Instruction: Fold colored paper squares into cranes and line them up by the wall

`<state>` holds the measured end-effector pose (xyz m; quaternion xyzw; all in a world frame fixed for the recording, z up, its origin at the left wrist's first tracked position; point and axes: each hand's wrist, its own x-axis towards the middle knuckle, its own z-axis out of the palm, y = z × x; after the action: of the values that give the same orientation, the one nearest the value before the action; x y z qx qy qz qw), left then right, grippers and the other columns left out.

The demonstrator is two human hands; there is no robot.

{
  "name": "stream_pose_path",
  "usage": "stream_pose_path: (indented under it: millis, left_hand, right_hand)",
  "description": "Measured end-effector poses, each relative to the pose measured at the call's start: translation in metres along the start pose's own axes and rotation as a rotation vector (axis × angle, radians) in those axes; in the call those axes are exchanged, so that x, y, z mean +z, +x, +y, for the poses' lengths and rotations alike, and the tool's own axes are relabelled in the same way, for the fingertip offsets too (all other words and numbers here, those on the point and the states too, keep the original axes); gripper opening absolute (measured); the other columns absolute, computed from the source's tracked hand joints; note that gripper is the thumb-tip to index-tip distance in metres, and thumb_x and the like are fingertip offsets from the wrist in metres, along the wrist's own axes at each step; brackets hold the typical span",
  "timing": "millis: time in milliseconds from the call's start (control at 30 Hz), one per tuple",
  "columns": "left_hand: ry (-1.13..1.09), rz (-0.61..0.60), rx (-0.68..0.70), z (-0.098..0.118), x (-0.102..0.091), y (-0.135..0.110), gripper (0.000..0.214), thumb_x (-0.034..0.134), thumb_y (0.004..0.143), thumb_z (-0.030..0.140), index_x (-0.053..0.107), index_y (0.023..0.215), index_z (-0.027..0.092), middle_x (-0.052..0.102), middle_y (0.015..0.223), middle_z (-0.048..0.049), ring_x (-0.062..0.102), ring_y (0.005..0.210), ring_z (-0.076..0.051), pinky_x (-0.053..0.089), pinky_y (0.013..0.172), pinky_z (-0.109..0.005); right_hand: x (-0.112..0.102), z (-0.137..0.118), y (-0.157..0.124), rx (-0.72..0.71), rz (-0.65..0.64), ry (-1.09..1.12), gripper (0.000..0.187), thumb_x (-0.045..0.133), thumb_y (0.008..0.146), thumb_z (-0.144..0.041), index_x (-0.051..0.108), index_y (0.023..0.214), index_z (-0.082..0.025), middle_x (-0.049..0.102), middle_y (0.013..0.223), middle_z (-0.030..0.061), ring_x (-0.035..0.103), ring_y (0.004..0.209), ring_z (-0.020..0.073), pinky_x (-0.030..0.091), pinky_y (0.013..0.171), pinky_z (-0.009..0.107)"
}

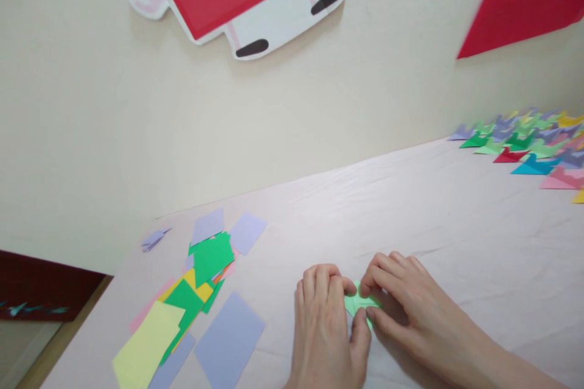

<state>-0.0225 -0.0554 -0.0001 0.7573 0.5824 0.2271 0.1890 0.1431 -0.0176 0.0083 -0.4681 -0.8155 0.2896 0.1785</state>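
Between my hands lies a small light green folded paper (362,303) on the cloth-covered table, with creases and a slit-like line across its middle. My left hand (323,316) presses it from the left, index finger at its top edge and thumb at its lower edge. On the other side, my right hand (406,301) pinches its right part between thumb and fingers. The fingertips of both hands cover some of the paper's edges.
Loose coloured paper sheets lie in an overlapping heap to the left, with a yellow sheet (148,346) and a lavender sheet (230,339) nearest. Rows of folded paper figures (536,165) stand at the far right. A wall with a red-and-white decoration (274,17) rises behind the table.
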Motion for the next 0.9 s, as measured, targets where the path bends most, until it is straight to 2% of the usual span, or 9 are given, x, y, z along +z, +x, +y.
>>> stream_pose_path:
  millis: [233, 500, 567, 733, 900]
  left_hand:
    - [-0.013, 0.038, -0.030, 0.004, 0.000, 0.000, 0.021, 0.047, 0.080, 0.007, 0.049, 0.095, 0.021, 0.049, 0.104, -0.0079, 0.043, 0.101, -0.026, 0.037, 0.087, -0.045]
    - [-0.029, 0.029, -0.037, 0.005, -0.002, 0.000, 0.026, 0.046, 0.075, 0.004, 0.049, 0.094, 0.021, 0.048, 0.104, -0.0067, 0.043, 0.103, -0.027, 0.036, 0.087, -0.045]
    - [-0.029, 0.035, -0.047, 0.007, -0.002, 0.000, 0.027, 0.047, 0.074, 0.003, 0.049, 0.094, 0.021, 0.049, 0.103, -0.0066, 0.043, 0.103, -0.026, 0.036, 0.087, -0.045]
    - [-0.014, 0.038, -0.078, 0.011, -0.002, 0.002, 0.018, 0.052, 0.079, 0.010, 0.050, 0.093, 0.021, 0.049, 0.102, -0.0058, 0.043, 0.101, -0.026, 0.035, 0.088, -0.045]
    - [-0.046, 0.026, -0.093, 0.010, -0.005, 0.002, 0.026, 0.049, 0.073, 0.005, 0.049, 0.093, 0.021, 0.049, 0.103, -0.0056, 0.044, 0.103, -0.026, 0.037, 0.089, -0.044]
  right_hand:
    - [0.000, -0.004, 0.001, 0.006, 0.026, -0.012, 0.014, 0.055, 0.078, -0.009, 0.058, 0.083, -0.022, 0.060, 0.089, 0.0027, 0.052, 0.085, 0.0216, 0.036, 0.077, 0.037]
    - [-0.007, 0.005, 0.001, -0.030, 0.001, 0.059, 0.041, 0.041, 0.065, 0.006, 0.063, 0.086, -0.023, 0.061, 0.088, 0.0019, 0.054, 0.086, 0.0207, 0.038, 0.077, 0.035]
    - [-0.007, 0.005, 0.000, -0.021, 0.001, 0.065, 0.040, 0.041, 0.066, 0.005, 0.063, 0.085, -0.023, 0.061, 0.088, 0.0020, 0.054, 0.086, 0.0207, 0.038, 0.078, 0.036]
    - [-0.004, 0.000, 0.000, -0.016, 0.036, 0.028, 0.018, 0.052, 0.077, -0.008, 0.061, 0.082, -0.022, 0.062, 0.088, 0.0034, 0.053, 0.087, 0.0220, 0.039, 0.078, 0.037]
    - [-0.004, 0.004, 0.001, -0.052, 0.035, 0.026, 0.027, 0.048, 0.075, -0.001, 0.062, 0.085, -0.022, 0.062, 0.090, 0.0035, 0.053, 0.088, 0.0214, 0.039, 0.078, 0.036]
